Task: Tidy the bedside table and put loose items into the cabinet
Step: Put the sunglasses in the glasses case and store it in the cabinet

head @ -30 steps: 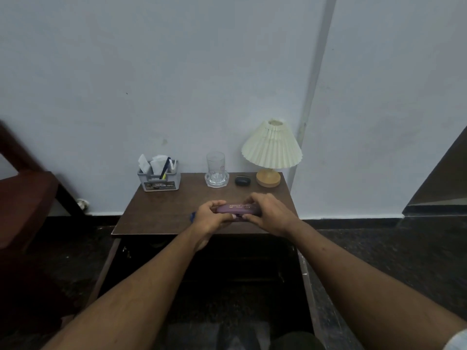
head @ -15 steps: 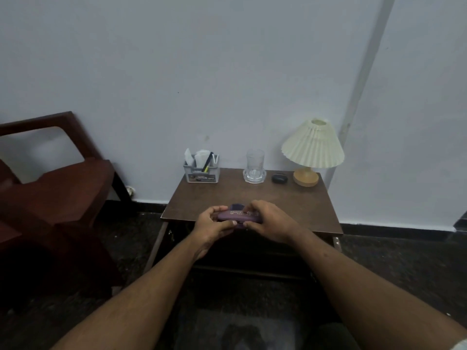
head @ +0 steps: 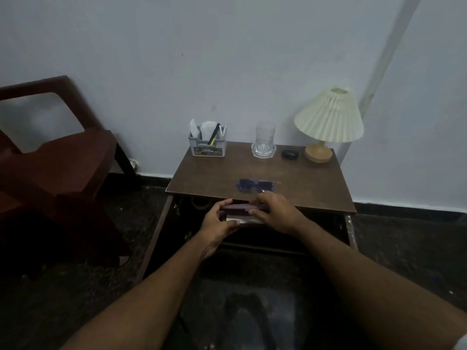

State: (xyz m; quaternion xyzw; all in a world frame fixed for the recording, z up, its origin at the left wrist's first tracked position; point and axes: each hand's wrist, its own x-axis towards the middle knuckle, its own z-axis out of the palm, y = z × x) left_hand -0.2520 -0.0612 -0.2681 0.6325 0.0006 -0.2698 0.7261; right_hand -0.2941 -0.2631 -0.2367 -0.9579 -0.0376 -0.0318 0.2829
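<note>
A purple glasses case (head: 238, 208) is held by both hands just in front of the bedside table's (head: 214, 173) front edge, above the open drawer (head: 350, 231). Its lid is lifted a little and a pale lining shows underneath. My left hand (head: 218, 223) grips the case's left end. My right hand (head: 274, 212) grips its right end from above. Blue-tinted glasses (head: 255, 185) lie on the tabletop just behind my hands.
At the back of the table stand a grey organiser (head: 207, 145) with pens and papers, a clear glass (head: 264, 142), a small black case (head: 290, 154) and a pleated lamp (head: 328, 122). A dark red chair (head: 50, 168) sits to the left.
The view has swung right and down. My hands have drawn the case back off the tabletop to above the drawer, its lid now lifted, and the blue glasses now show on the table.
</note>
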